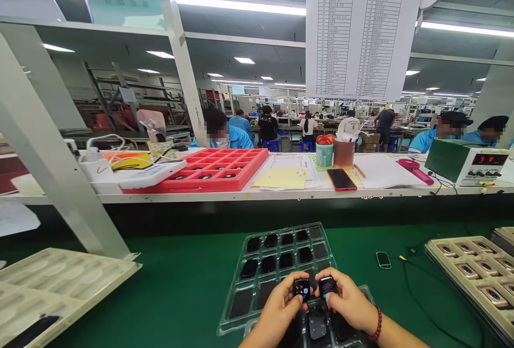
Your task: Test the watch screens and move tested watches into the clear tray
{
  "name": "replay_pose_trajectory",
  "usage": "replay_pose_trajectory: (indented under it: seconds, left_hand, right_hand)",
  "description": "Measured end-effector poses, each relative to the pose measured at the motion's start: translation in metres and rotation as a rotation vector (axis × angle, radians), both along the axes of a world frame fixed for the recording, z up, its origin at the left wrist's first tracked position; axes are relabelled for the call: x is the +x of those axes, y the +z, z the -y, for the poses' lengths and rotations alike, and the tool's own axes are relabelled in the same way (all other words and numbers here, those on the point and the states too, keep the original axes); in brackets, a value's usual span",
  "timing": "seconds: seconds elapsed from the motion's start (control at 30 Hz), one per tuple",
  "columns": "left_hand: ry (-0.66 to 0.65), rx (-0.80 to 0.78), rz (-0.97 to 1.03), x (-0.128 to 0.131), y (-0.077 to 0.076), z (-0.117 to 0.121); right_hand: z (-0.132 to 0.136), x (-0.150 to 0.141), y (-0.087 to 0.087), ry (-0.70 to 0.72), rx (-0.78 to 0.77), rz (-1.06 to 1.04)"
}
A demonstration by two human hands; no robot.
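Head view, clock centred on your hands. Red phone (342, 179) on shelf (277, 194) at 12, near teal cup (324, 156). Power supply (452, 161) at 2, red digits lit. Loose small device (383, 260) on green mat (172, 284), also 2; black cable (417, 299) trails at 3. White post (82, 203) at 9–10 cuts across your view of the shelf.

Red tray (244, 176) at 10: compartments, dark pieces inside. Clear tray (226, 313) at 10–11: dark squarish pieces, your hands overlap its near right side. Second clear tray (370, 294) under your hands, dark pieces in it. Beige tray (453, 278) at 3: gold-rimmed pieces.

Your left hand (281, 305) pinches a lit smartwatch (301, 289), thumb against fingers. Right hand (349, 302) pinches another watch (327, 286), lit with text. Watches side by side, slightly apart.
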State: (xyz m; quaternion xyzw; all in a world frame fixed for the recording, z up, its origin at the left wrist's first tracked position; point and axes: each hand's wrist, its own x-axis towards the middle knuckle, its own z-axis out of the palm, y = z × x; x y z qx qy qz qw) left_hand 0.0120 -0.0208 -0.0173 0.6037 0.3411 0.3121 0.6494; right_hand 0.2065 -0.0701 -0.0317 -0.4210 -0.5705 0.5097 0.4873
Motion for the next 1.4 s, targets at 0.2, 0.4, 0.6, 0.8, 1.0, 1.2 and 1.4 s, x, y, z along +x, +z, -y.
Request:
replay_pose_trajectory:
  seconds: [0.2,0.4,0.6,0.8,1.0,1.2,1.4]
  left_hand:
    - [0.0,0.013,-0.016,0.0007,-0.0003,0.0004]
    - [-0.002,0.024,-0.023,0.0003,-0.003,-0.0005]
    - [-0.014,0.032,-0.019,0.0001,-0.0033,-0.002]
    - [-0.021,0.026,-0.014,0.0013,-0.0003,-0.0001]
    - [-0.021,0.027,-0.009,0.0007,0.0023,0.0008]
    - [-0.009,0.016,-0.018,0.0011,0.0046,0.0018]
    - [-0.014,0.028,-0.038,0.0009,0.003,0.0014]
  right_hand:
    - [-0.0003,0.0007,-0.0015,0.0,-0.012,0.005]
    - [0.0004,0.0005,0.0004,0.003,-0.024,0.004]
    - [0.0012,-0.0001,0.0023,0.006,-0.043,0.0]
    - [0.0017,0.0007,0.0016,0.006,-0.024,0.009]
    - [0.0021,0.0007,0.0017,0.001,-0.025,0.021]
    - [0.0025,0.0008,0.0029,0.0,-0.023,0.032]
    - [0.0023,0.001,0.0036,0.0,-0.013,0.046]
